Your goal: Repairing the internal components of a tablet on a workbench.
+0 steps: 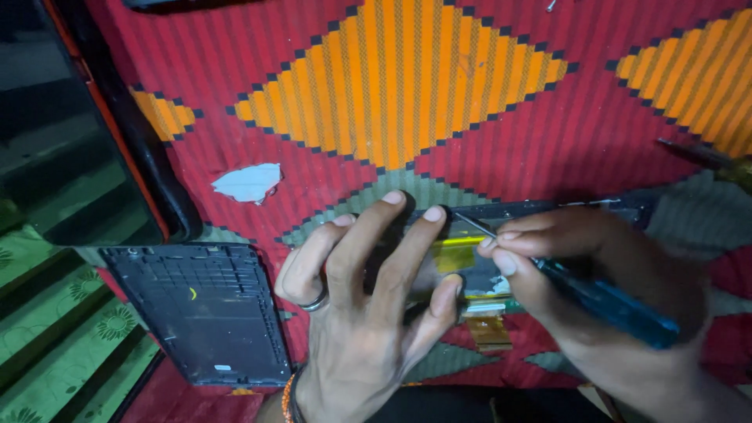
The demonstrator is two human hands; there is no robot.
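An opened tablet body (540,211) lies on a red and orange woven mat, its yellow-taped insides (456,252) and an orange ribbon cable (489,329) exposed. My left hand (360,313), a ring on one finger, presses down on the tablet with spread fingers. My right hand (580,274) grips a blue-handled screwdriver (611,305); its thin metal tip (470,223) points at the tablet's upper edge beside my left fingertips.
A dark plastic back cover (204,313) lies to the left, inner side up. A black screen panel (70,141) with an orange edge sits at far left. A torn whitish scrap (249,182) rests on the mat. Another tool (697,153) lies at right.
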